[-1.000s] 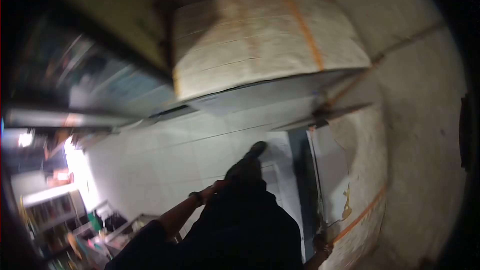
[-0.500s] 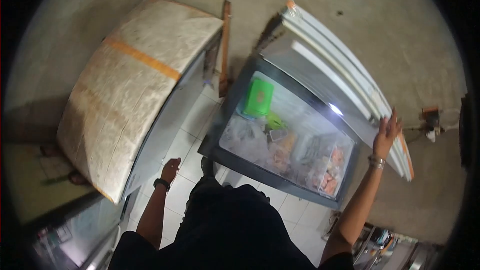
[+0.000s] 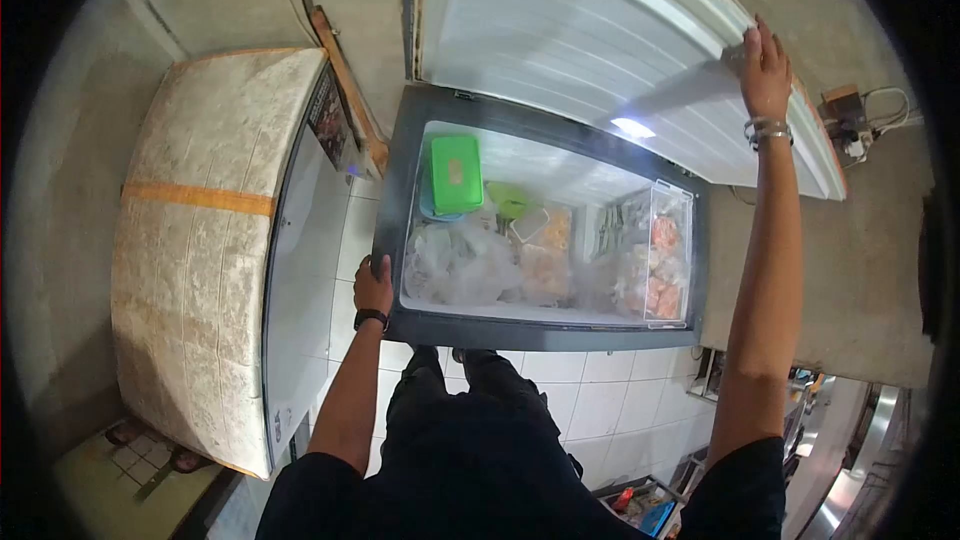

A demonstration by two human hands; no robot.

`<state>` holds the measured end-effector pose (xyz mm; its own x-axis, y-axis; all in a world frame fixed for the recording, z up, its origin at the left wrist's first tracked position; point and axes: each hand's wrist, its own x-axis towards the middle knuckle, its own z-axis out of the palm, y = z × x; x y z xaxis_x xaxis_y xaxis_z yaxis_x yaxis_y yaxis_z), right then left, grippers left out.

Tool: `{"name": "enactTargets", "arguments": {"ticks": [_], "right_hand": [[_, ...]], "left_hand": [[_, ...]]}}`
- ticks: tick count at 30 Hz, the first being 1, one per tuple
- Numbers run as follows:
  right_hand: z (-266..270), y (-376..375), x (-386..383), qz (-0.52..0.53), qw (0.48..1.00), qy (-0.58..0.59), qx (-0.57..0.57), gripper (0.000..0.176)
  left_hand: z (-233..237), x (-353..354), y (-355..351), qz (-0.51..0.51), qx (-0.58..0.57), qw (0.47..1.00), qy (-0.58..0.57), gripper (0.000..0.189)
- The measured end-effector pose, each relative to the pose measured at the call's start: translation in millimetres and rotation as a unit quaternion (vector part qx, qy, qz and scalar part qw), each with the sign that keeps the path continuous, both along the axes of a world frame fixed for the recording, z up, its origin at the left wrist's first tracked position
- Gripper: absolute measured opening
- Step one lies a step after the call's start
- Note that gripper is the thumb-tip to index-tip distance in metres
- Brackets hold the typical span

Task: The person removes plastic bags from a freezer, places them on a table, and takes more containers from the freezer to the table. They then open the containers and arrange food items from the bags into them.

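Note:
A chest freezer (image 3: pixel 520 333) stands before me with its lid (image 3: pixel 570 50) raised. My right hand (image 3: pixel 766 75) grips the lid's outer edge, fingers wrapped over it. At the front left corner of the freezer's rim, my left hand (image 3: pixel 373 287) is closed on the dark edge. Inside, a green-lidded container (image 3: pixel 457 175) sits at the left, beside a light green item (image 3: pixel 508 201). Frosty plastic bags (image 3: pixel 455 262) fill the left and middle. A clear basket (image 3: pixel 670 255) on the right holds bags of pinkish food (image 3: pixel 662 295).
Left of me is another chest freezer with a stained, padded cover (image 3: pixel 195 270). A wooden strip (image 3: pixel 345 90) leans by the wall. An electrical outlet with cables (image 3: pixel 850 125) is on the right. White floor tiles (image 3: pixel 600 400) lie underfoot, with metal shelving (image 3: pixel 850 480) at lower right.
My right hand has moved up with the lid, which now stands wider open. My left hand has come from hanging beside me onto the freezer's rim. The view has turned and straightened.

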<state>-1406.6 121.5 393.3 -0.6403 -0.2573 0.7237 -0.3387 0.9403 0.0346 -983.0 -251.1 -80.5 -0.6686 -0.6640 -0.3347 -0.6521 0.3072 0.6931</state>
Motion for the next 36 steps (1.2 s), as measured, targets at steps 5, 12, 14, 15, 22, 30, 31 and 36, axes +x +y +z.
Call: {"name": "enactTargets", "arguments": {"ticks": [5, 12, 14, 15, 22, 30, 31, 36], "right_hand": [[3.3, -1.2, -31.3, 0.07, 0.996, 0.049, -0.034, 0.059], [-16.9, -36.5, 1.9, 0.032, 0.982, 0.164, -0.084, 0.048], [-25.6, -35.7, 1.2, 0.054, 0.971, 0.213, -0.099, 0.047], [-33.4, -30.0, 0.5, 0.049, 0.971, 0.209, -0.103, 0.047], [-147.2, -5.3, 66.9, 0.093, 0.967, 0.173, -0.165, 0.059], [-481.6, -104.6, 246.0, 0.187, 0.758, -0.618, -0.094, 0.077], [-488.6, -123.2, 259.2, 0.171, 0.732, -0.659, -0.023, 0.086], [-532.1, -181.9, 290.6, 0.114, 0.695, -0.697, 0.137, 0.102]], "left_hand": [[4.8, -18.1, 12.6, 0.223, -0.08, 0.969, -0.067, 0.07], [-3.9, -25.8, 19.3, 0.194, -0.151, 0.957, -0.153, 0.069], [-0.4, -26.7, 22.3, 0.194, -0.158, 0.954, -0.163, 0.071], [10.5, -30.4, 26.1, 0.201, -0.145, 0.954, -0.172, 0.072], [9.2, -35.5, 28.5, 0.2, -0.166, 0.944, -0.203, 0.074], [0.6, -33.4, 26.2, 0.199, -0.158, 0.949, -0.184, 0.074], [2.1, -34.6, 26.3, 0.2, -0.166, 0.946, -0.196, 0.073], [3.7, -38.9, 26.9, 0.2, -0.175, 0.942, -0.204, 0.075]]}}
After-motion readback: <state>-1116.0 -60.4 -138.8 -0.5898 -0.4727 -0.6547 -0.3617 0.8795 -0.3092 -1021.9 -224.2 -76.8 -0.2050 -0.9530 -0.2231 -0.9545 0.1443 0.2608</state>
